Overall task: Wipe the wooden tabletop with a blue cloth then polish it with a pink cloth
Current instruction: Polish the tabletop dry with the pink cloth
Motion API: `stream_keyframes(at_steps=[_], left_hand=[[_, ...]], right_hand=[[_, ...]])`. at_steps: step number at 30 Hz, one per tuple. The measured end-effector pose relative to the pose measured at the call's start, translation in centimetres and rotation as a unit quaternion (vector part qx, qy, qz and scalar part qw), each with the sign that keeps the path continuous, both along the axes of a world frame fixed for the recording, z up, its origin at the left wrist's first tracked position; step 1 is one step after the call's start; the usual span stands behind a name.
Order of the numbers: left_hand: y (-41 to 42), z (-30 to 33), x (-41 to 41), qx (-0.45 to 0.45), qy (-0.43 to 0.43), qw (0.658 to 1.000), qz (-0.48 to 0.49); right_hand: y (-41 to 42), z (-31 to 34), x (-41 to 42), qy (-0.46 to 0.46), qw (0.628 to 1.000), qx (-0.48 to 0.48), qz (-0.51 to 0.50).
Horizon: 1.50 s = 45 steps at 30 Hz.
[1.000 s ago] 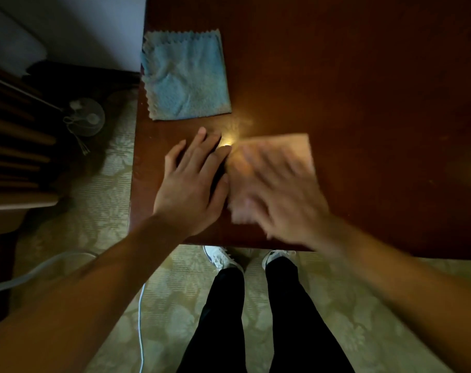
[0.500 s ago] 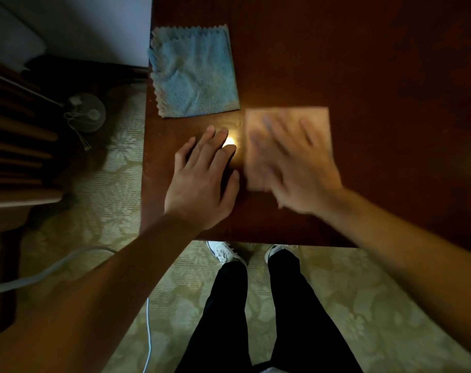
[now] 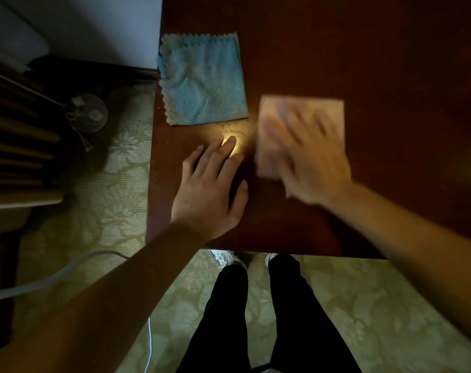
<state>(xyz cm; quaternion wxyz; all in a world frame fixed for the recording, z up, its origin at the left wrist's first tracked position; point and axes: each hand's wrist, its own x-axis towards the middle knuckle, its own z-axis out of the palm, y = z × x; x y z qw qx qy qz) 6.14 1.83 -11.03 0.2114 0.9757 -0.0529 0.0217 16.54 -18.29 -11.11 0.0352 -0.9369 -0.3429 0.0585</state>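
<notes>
Your right hand (image 3: 307, 157) presses flat, fingers spread and blurred, on the pink cloth (image 3: 328, 111) lying on the desk (image 3: 363, 49). Your left hand (image 3: 212, 189) rests on the bare wood beside it, fingers straight, gripping nothing. The blue cloth (image 3: 204, 79) lies folded near the desk's left edge, touched by neither of your 2 hands.

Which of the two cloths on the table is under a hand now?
The pink cloth, pressed flat by the right hand. The blue cloth lies untouched at the table's left edge.
</notes>
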Motion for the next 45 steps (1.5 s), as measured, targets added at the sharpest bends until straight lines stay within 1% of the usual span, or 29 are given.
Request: stream_keyframes(at_steps=[3,5,7,10,12,15,19,21,24,27,29,31,33,35,38,42,45], left_hand=[[0.0,0.0,-0.1,-0.006,-0.005,1.000,-0.002],[0.0,0.0,0.0,-0.004,-0.003,1.000,-0.001],[0.0,0.0,-0.1,-0.001,0.004,1.000,0.000],[0.1,0.1,-0.1,0.003,0.006,1.000,-0.001],[0.2,0.1,-0.1,0.003,0.007,1.000,0.002],[0.2,0.2,-0.1,-0.008,0.014,1.000,0.001],[0.2,0.2,0.0,-0.027,0.020,0.999,0.012],[0.0,0.3,0.1,-0.030,0.017,0.999,0.023],[-0.4,1.3,1.5,-0.028,-0.003,0.998,0.060],[0.6,2.5,5.3,-0.022,-0.038,0.994,0.105],[1.7,3.0,8.9,0.003,-0.040,0.990,0.138],[2.5,3.2,12.6,0.027,-0.018,0.983,0.180],[2.8,2.8,15.7,0.048,0.012,0.979,0.199],[3.2,1.9,18.0,0.067,0.042,0.975,0.206],[3.9,0.7,19.3,0.082,0.066,0.968,0.228],[3.7,0.3,19.2,0.088,0.059,0.967,0.233],[3.6,0.3,19.3,0.083,0.061,0.965,0.241]], right_hand=[[2.2,0.6,6.7,-0.020,0.995,0.011,-0.099],[3.4,0.6,7.3,-0.016,0.992,0.012,-0.124],[3.3,0.4,4.4,-0.014,0.994,0.010,-0.107],[1.8,0.3,-2.8,0.009,0.999,0.010,-0.045],[1.2,0.2,-4.2,0.017,1.000,0.018,-0.016],[1.6,0.2,0.3,0.018,1.000,-0.003,-0.019],[3.9,0.5,9.7,0.004,0.994,0.013,-0.108],[4.8,0.4,10.4,0.004,0.992,0.010,-0.126],[4.2,0.3,5.6,-0.002,0.996,0.006,-0.090],[3.1,0.3,1.4,0.002,0.999,-0.010,-0.048],[3.3,0.5,3.0,0.014,0.999,-0.016,-0.023],[4.4,0.4,7.2,0.015,1.000,-0.013,0.001],[5.8,0.4,12.0,0.005,1.000,0.005,-0.023],[6.9,0.4,15.1,-0.009,0.998,0.020,-0.059],[6.5,0.0,14.0,-0.017,0.998,0.025,-0.050],[3.6,-0.2,9.1,0.008,0.999,0.010,0.032],[4.4,-0.1,12.9,0.019,0.997,0.004,0.068]])
